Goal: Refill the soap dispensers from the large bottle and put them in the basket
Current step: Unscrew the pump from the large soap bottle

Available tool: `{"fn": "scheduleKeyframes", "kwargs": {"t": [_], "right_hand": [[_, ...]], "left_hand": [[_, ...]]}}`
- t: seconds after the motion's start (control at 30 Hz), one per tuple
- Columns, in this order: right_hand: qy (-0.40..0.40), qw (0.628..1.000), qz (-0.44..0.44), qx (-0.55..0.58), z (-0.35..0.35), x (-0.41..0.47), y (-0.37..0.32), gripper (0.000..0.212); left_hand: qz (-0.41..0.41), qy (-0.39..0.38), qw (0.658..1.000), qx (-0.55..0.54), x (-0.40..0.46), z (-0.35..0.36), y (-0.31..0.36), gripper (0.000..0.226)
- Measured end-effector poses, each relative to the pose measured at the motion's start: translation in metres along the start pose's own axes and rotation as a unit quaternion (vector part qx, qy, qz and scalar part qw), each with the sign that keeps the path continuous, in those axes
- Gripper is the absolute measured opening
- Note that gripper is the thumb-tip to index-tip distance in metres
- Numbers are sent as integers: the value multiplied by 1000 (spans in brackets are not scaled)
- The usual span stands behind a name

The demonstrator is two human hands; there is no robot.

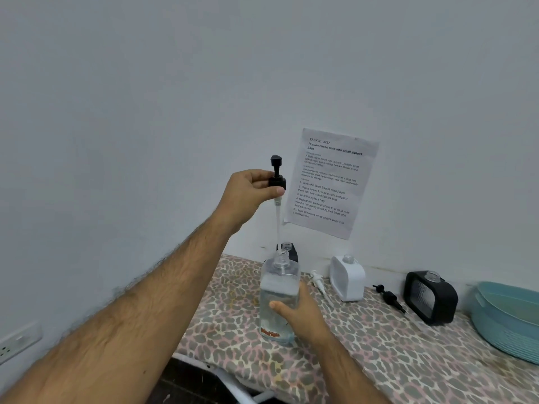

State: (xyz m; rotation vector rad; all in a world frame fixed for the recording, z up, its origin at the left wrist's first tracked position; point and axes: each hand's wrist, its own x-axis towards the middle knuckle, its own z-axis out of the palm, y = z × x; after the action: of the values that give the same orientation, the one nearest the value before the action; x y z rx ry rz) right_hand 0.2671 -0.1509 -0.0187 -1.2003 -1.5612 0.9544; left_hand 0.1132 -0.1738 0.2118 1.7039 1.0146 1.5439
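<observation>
My right hand (297, 313) grips the large clear bottle (278, 290), which stands upright on the leopard-print table and is partly full of clear liquid. My left hand (248, 193) pinches the black pump head (276, 177) high above the bottle; its clear tube (278, 225) hangs down with its end inside the bottle's open neck. A white dispenser (347, 278) and a black dispenser (430, 297) stand open-necked to the right. Another black dispenser (290, 252) shows partly behind the bottle. A teal basket (507, 319) sits at the far right.
A white pump (318, 282) and a black pump (389, 297) lie on the table (379, 360) between the dispensers. A printed sheet (329, 182) is taped to the wall. A wall socket (17, 342) is at the lower left.
</observation>
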Motion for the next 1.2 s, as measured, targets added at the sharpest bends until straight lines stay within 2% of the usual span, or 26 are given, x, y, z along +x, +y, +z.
{"fn": "scheduleKeyframes", "kwargs": {"t": [0.2,0.33,0.47,0.83,1.2], "right_hand": [[0,1000,4,-3,0,0,0,52],[3,1000,1,-2,1,1,2,53],[5,1000,-2,-2,1,2,4,53],[7,1000,-8,-6,1,0,3,52],[7,1000,-21,1,1,0,7,53]], "left_hand": [[40,9,999,-17,3,-4,20,27],[48,-2,999,10,0,1,20,30],[66,22,998,-4,-1,-1,21,32],[64,9,998,-1,-2,-4,18,33],[25,124,988,-85,8,-32,2,22]]}}
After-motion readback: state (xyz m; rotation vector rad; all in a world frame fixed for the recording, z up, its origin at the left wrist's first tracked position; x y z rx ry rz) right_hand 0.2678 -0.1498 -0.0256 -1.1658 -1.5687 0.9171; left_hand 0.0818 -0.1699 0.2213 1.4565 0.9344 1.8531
